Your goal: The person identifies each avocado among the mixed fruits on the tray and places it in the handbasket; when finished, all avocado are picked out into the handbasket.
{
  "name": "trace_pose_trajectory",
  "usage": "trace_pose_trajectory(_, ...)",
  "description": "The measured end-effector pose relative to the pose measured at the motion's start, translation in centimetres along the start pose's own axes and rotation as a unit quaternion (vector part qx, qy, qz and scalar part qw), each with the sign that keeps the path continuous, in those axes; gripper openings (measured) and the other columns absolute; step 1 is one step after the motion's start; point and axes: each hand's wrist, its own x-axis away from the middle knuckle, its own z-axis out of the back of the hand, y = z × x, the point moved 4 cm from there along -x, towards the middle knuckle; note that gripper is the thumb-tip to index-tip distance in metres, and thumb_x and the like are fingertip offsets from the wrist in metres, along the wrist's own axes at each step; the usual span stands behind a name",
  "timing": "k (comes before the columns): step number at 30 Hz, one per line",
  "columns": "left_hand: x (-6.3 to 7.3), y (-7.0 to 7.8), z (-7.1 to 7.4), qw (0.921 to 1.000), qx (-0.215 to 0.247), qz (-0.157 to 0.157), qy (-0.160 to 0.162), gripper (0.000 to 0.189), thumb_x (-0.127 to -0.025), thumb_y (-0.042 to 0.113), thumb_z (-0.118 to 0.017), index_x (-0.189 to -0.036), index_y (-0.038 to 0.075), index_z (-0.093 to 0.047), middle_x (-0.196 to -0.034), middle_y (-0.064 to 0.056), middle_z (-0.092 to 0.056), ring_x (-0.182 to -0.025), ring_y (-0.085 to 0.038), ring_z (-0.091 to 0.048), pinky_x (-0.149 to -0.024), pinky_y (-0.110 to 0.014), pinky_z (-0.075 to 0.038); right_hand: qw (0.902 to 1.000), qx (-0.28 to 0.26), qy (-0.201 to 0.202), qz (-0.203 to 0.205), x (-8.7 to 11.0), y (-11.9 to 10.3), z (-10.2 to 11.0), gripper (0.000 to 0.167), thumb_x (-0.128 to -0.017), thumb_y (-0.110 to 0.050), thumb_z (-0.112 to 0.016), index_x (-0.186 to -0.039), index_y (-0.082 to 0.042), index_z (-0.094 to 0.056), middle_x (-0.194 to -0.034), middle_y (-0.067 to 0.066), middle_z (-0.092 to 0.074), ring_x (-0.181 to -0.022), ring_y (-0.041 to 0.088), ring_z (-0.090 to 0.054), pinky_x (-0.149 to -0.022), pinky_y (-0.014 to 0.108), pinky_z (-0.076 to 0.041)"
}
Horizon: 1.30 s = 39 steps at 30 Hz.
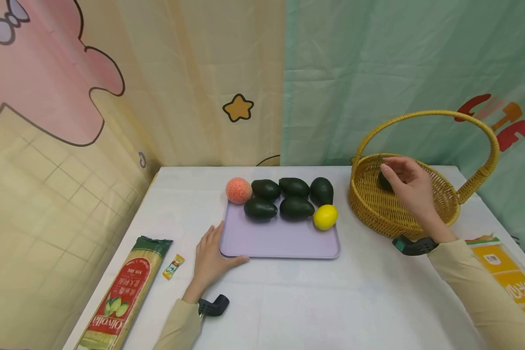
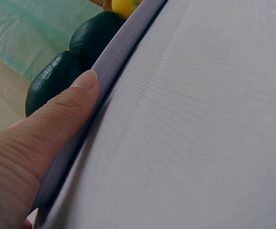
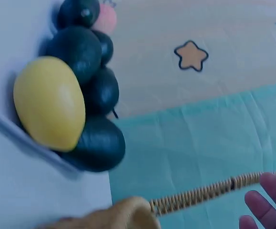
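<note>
My left hand [image 1: 211,255] rests at the near left corner of a lilac tray [image 1: 280,243], fingers straight along its left side. The left wrist view shows the thumb [image 2: 76,98] lying on the tray's rim. Several dark green avocados [image 1: 296,208] sit on the tray with a yellow lemon [image 1: 325,217] at the right and a round pinkish-orange fruit [image 1: 238,190] at the back left. Over a wicker basket [image 1: 376,221] is my right hand [image 1: 413,187], its fingers loosely bent. A dark avocado [image 1: 384,183] shows inside the basket, partly hidden behind that hand. In the right wrist view the fingers [image 3: 271,200] are spread and hold nothing visible.
The basket's tall handle [image 1: 433,113] arches above the right hand. A spaghetti pack [image 1: 127,291] and a small candy packet [image 1: 173,267] lie at the left. A yellow bag [image 1: 507,272] lies by the right sleeve. Curtains [image 1: 227,58] hang behind the table.
</note>
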Motion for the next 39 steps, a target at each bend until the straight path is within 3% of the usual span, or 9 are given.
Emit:
trace_pose_trajectory(4, 0.0, -0.1, 0.0, 1.0000, 0.000, 0.001, 0.003, 0.116, -0.063, 0.054, -0.083, -0.149, 0.003, -0.025, -0.150, -0.019, -0.029, -0.140, -0.033, -0.015, -0.109, -0.053, -0.013, 0.9992, -0.013, -0.018, 0.032, 0.8, -3.1, -2.3, 0.023, -0.092, -0.001, -0.058, -0.111, 0.013, -0.058, -0.099, -0.004, -0.062, -0.085, 0.004, -0.056, -0.071, 0.015, -0.043)
trace_pose_trajectory(7, 0.0, -0.1, -0.1, 1.0000, -0.003, -0.001, 0.005, 0.116, -0.062, 0.054, -0.083, -0.149, 0.002, -0.026, -0.150, -0.019, -0.030, -0.139, -0.033, -0.016, -0.108, -0.053, -0.013, 0.9987, -0.010, -0.033, 0.038, 1.2, -4.2, -4.0, 0.022, -0.092, 0.001, -0.059, -0.110, 0.013, -0.058, -0.101, 0.009, -0.063, -0.087, 0.004, -0.054, -0.074, 0.016, -0.043)
trace_pose_trajectory(10, -0.1, -0.1, -0.1, 1.0000, -0.004, -0.004, 0.007, 0.115, -0.063, 0.054, -0.083, -0.148, 0.002, -0.026, -0.149, -0.019, -0.030, -0.139, -0.034, -0.016, -0.108, -0.053, -0.014, 0.9976, -0.008, -0.052, 0.045, 1.6, -4.1, -5.7, 0.021, -0.091, 0.001, -0.060, -0.110, 0.010, -0.060, -0.104, 0.019, -0.063, -0.089, 0.004, -0.054, -0.075, 0.016, -0.042)
trace_pose_trajectory(15, -0.1, -0.1, 0.0, 1.0000, -0.002, 0.000, 0.002, 0.115, -0.063, 0.054, -0.082, -0.149, 0.003, -0.025, -0.150, -0.018, -0.029, -0.140, -0.033, -0.015, -0.109, -0.053, -0.013, 0.9916, 0.000, -0.119, 0.049, 1.8, -1.7, -9.2, 0.025, -0.090, -0.005, -0.065, -0.114, 0.001, -0.062, -0.105, 0.014, -0.064, -0.091, 0.012, -0.056, -0.075, 0.023, -0.046)
trace_pose_trajectory(21, -0.2, -0.2, 0.0, 1.0000, -0.003, 0.001, -0.002, 0.116, -0.064, 0.054, -0.082, -0.150, 0.004, -0.023, -0.151, -0.017, -0.027, -0.141, -0.031, -0.013, -0.109, -0.052, -0.011, 0.9694, 0.018, -0.243, 0.030, 1.6, -0.1, -13.0, 0.042, -0.089, -0.027, -0.068, -0.124, -0.006, -0.058, -0.116, 0.016, -0.059, -0.102, 0.030, -0.054, -0.087, 0.046, -0.044)
trace_pose_trajectory(24, -0.4, -0.2, 0.0, 1.0000, -0.006, -0.001, -0.003, 0.116, -0.064, 0.054, -0.082, -0.150, 0.004, -0.022, -0.151, -0.017, -0.027, -0.141, -0.031, -0.013, -0.109, -0.051, -0.011, 0.9546, 0.065, -0.289, 0.028, 1.5, 0.1, -14.3, 0.054, -0.087, -0.040, -0.068, -0.128, -0.007, -0.056, -0.119, 0.017, -0.057, -0.105, 0.034, -0.054, -0.090, 0.050, -0.043)
trace_pose_trajectory(30, -0.5, -0.2, -0.2, 1.0000, -0.007, -0.003, -0.001, 0.115, -0.065, 0.054, -0.082, -0.150, 0.004, -0.023, -0.151, -0.017, -0.027, -0.141, -0.031, -0.013, -0.110, -0.051, -0.011, 0.9325, 0.159, -0.323, 0.018, 1.4, 0.3, -15.7, 0.063, -0.083, -0.054, -0.065, -0.131, -0.014, -0.056, -0.111, 0.014, -0.060, -0.094, 0.028, -0.057, -0.078, 0.043, -0.047)
trace_pose_trajectory(39, -0.1, -0.3, -0.2, 1.0000, -0.008, -0.005, -0.001, 0.116, -0.064, 0.056, -0.081, -0.150, 0.004, -0.023, -0.151, -0.017, -0.028, -0.140, -0.031, -0.014, -0.109, -0.052, -0.012, 0.9220, 0.158, -0.353, -0.007, 1.6, 0.5, -17.0, 0.059, -0.083, -0.052, -0.067, -0.128, -0.014, -0.059, -0.104, 0.012, -0.063, -0.095, 0.025, -0.058, -0.080, 0.042, -0.048)
